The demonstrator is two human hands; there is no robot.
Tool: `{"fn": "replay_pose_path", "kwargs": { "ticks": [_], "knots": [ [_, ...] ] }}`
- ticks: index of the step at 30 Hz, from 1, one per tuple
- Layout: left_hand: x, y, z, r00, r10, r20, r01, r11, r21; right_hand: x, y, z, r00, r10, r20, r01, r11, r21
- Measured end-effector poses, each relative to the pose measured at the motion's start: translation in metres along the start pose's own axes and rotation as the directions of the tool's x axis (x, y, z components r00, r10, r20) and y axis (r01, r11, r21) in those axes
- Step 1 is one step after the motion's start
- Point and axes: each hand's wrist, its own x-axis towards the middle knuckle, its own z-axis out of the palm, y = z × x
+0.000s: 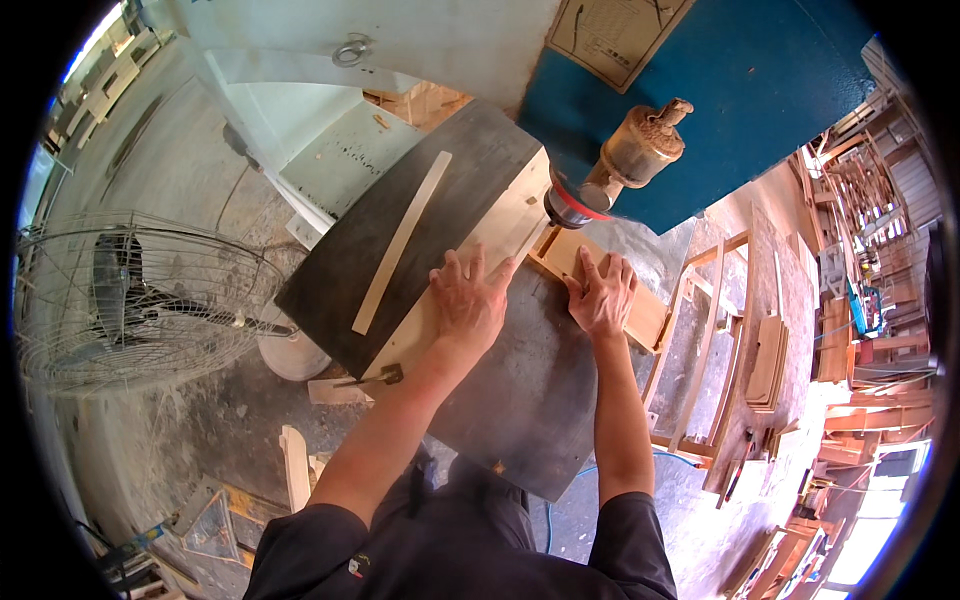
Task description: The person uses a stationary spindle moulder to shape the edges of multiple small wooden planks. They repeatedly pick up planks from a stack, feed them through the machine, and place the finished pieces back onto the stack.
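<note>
My left hand (pixel 468 305) lies with spread fingers on a long pale wooden board (pixel 512 210) that runs across the dark metal machine table (pixel 335 270). Its index finger points toward the black and red guide part (pixel 577 205) above the table. My right hand (pixel 602 298) grips a flat, light wooden workpiece (pixel 648 318) from above, with bent fingers and the thumb along its near side. The workpiece rests on the table, its far end close beneath the guide. To the left of the board, a thin wooden strip (pixel 405 240) lies loose.
A dusty cylindrical machine part (pixel 642 145) juts from the blue housing (pixel 730 90). On the left stands a caged floor fan (pixel 130 300). A wooden rack (pixel 700 340) and stacked boards (pixel 768 362) are on the right. Wood offcuts (pixel 295 465) lie below the table's left side.
</note>
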Motion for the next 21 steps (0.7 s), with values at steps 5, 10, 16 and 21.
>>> {"fn": "replay_pose_path", "kwargs": {
  "ticks": [5,10,16,21],
  "knots": [
    [0.0029,0.0005,-0.0012,1.000,-0.005,0.017,0.005,1.000,-0.006,0.0039,-0.0008,-0.0019,1.000,0.009,0.011,-0.009,1.000,0.018],
    [0.0057,0.0016,0.0009,0.999,-0.015,0.028,0.015,1.000,0.001,0.0064,0.0021,0.0001,1.000,0.006,0.002,-0.006,1.000,-0.004],
    [0.0074,0.0042,-0.0005,0.998,-0.036,0.047,0.037,0.999,-0.020,0.0079,0.0029,0.0006,1.000,0.019,0.022,-0.019,1.000,-0.008],
    [0.0083,0.0052,0.0000,0.997,-0.046,0.065,0.047,0.999,-0.009,0.0090,0.0044,0.0019,1.000,0.016,0.018,-0.016,1.000,-0.022]
  ]
}}
